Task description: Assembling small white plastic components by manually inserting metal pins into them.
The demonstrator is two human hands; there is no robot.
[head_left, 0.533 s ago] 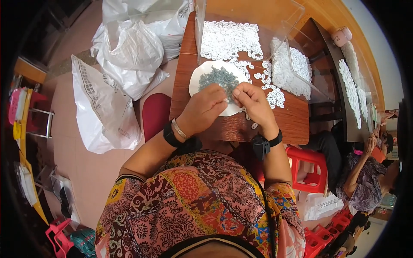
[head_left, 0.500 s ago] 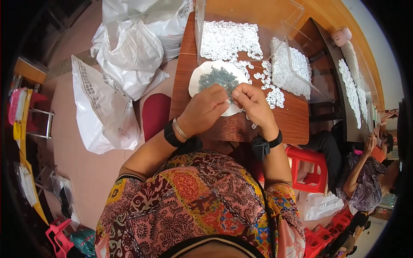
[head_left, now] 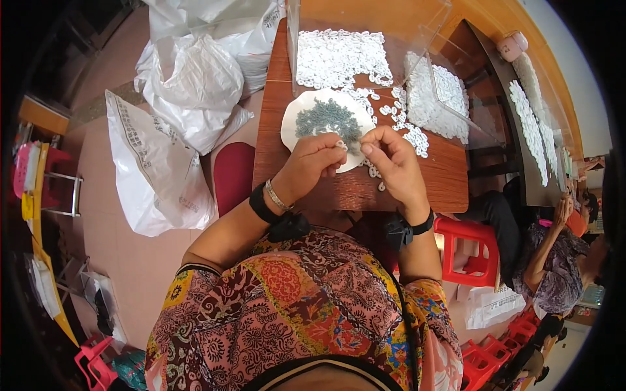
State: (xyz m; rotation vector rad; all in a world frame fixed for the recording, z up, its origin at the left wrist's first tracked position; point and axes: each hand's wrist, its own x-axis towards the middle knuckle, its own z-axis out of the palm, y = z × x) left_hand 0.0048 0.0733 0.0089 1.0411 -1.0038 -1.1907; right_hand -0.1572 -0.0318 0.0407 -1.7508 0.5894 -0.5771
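Observation:
My left hand (head_left: 308, 163) is closed, with a small white oval piece (head_left: 340, 144) pinched between thumb and forefinger. My right hand (head_left: 399, 164) faces it a short gap away, its thumb and forefinger pressed together; whatever they hold is too small to make out. Both hands hover over the near edge of a white scalloped plate (head_left: 291, 130). Heaped on that plate are many tiny grey-green parts (head_left: 326, 117). Loose white oval pieces (head_left: 415, 140) with holes lie on the table right of the plate, and a large pile of them (head_left: 339, 57) spreads behind it.
The brown wooden table (head_left: 268, 140) carries clear plastic panels (head_left: 372, 19) around the white piles. Stuffed white sacks (head_left: 195, 91) stand on the floor at left, beside a dark red seat (head_left: 233, 176). A red plastic stool (head_left: 466, 251) and another person (head_left: 554, 267) are at right.
My hands have drawn slightly apart, the right one moving a little to the right. The white piece in my left fingers shows more clearly now. The view has shifted slightly.

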